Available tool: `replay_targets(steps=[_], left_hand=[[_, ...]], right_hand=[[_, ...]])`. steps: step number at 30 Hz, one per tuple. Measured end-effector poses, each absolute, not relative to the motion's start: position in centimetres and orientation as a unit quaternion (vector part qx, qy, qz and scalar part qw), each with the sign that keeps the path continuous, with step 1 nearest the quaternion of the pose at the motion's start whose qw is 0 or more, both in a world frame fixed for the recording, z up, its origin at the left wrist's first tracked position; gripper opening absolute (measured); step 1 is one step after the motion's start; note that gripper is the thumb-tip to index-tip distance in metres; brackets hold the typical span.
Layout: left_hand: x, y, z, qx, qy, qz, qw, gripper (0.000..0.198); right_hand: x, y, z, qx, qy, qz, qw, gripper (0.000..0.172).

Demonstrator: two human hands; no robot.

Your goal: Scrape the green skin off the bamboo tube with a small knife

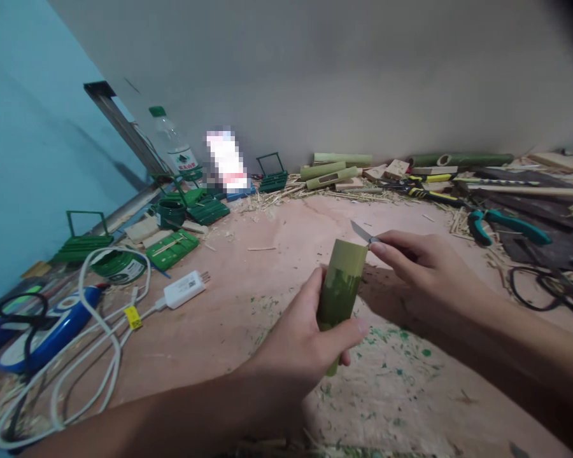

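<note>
A green bamboo tube (342,280), paler at its upper end, stands tilted in my left hand (310,340), whose fingers and thumb wrap round its lower part. My right hand (410,261) pinches a small knife (361,231) just right of the tube's top, the blade pointing up and to the left. Whether the knife touches the tube I cannot tell. Green shavings (386,359) lie scattered on the wooden tabletop (286,222) beneath and around the hands.
At the left are a white charger (184,290) with a looped cable, green paint cans (119,266) and a plastic bottle (174,146). Bamboo pieces (332,175) line the back wall. Teal-handled pliers (510,226) and black scissors (539,289) lie at the right.
</note>
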State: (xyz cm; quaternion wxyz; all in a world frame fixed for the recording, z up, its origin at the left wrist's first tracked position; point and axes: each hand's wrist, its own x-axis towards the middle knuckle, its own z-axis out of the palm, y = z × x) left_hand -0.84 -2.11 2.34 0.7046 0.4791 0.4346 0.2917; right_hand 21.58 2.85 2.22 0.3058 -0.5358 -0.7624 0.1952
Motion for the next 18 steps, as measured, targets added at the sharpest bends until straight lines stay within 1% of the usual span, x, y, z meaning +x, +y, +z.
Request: replay_targets(steps=[3, 6, 11, 14, 18], left_hand=[[-0.93, -2.02, 2.36, 0.481, 0.430, 0.301, 0.702, 0.034], [-1.06, -1.84, 2.26, 0.488, 0.423, 0.322, 0.692, 0.033], [-1.12, -1.57, 2.29, 0.481, 0.434, 0.327, 0.688, 0.033], [-1.03, -1.43, 2.05, 0.475, 0.436, 0.334, 0.687, 0.036], [-0.98, -1.31, 1.46, 0.472, 0.439, 0.339, 0.685, 0.035]], right_hand=[[21.19, 2.42, 1.95, -0.523, -0.765, 0.222, 0.302, 0.041], [20.89, 2.03, 1.96, -0.522, -0.760, 0.220, 0.318, 0.039], [20.83, 2.06, 2.27, -0.532, -0.750, 0.195, 0.341, 0.037], [20.82, 2.05, 2.21, -0.523, -0.754, 0.201, 0.343, 0.037], [20.82, 1.79, 1.93, -0.494, -0.772, 0.219, 0.335, 0.035]])
